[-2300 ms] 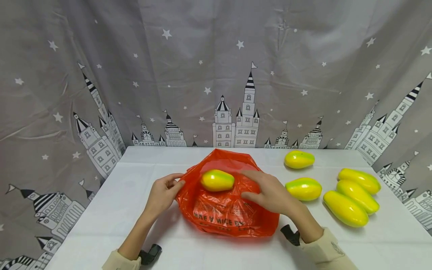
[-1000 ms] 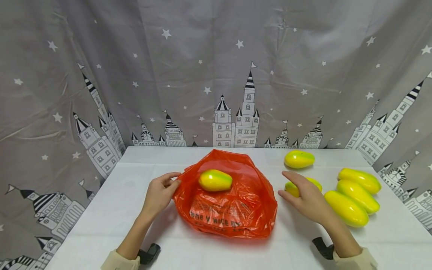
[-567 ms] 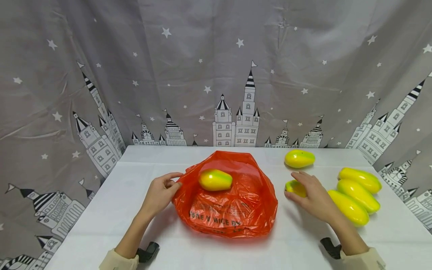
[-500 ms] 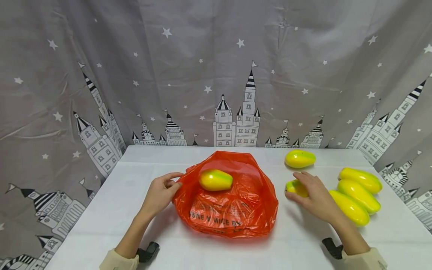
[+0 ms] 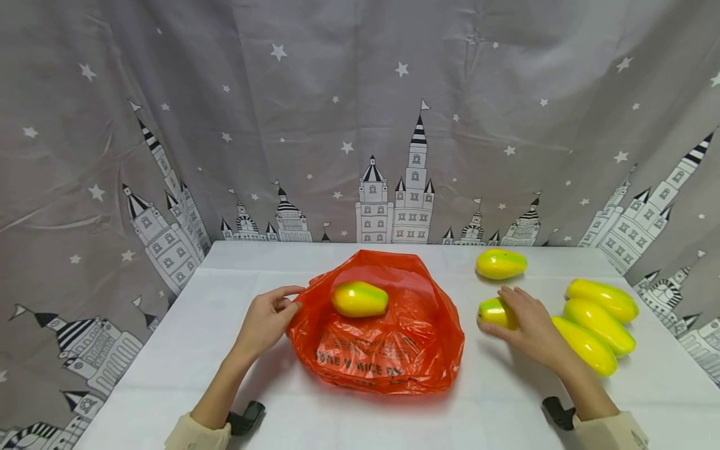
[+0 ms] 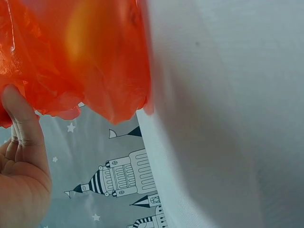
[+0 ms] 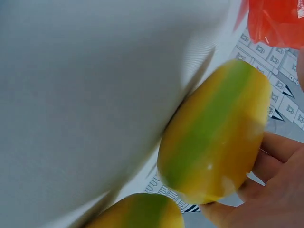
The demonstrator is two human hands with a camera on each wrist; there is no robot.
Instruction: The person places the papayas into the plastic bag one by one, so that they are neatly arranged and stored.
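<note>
In the head view, my left hand [image 5: 265, 320] pinches the left edge of a red plastic bag [image 5: 388, 337], whose mouth gapes toward me. One yellow-green papaya [image 5: 360, 299] lies inside the bag. Right of it, my right hand [image 5: 529, 328] grips another papaya [image 5: 495, 312], thumb on the near side and fingers over the far side, partly hiding it. The right wrist view shows this papaya [image 7: 213, 133] with fingers [image 7: 275, 147] along its side. In the left wrist view the thumb [image 6: 21, 111] presses the red film, and the papaya inside shows through as a yellow blur.
A papaya [image 5: 500, 264] lies behind the right hand, and three more papayas [image 5: 599, 326] lie side by side at the right, partly behind the right wrist. The white table [image 5: 185, 350] ends at a grey curtain [image 5: 315, 125] printed with castles and stars.
My right hand has come out of the bag and moved right, onto the nearest papaya, and its fingers have closed round it. My left hand stays at the bag's edge.
</note>
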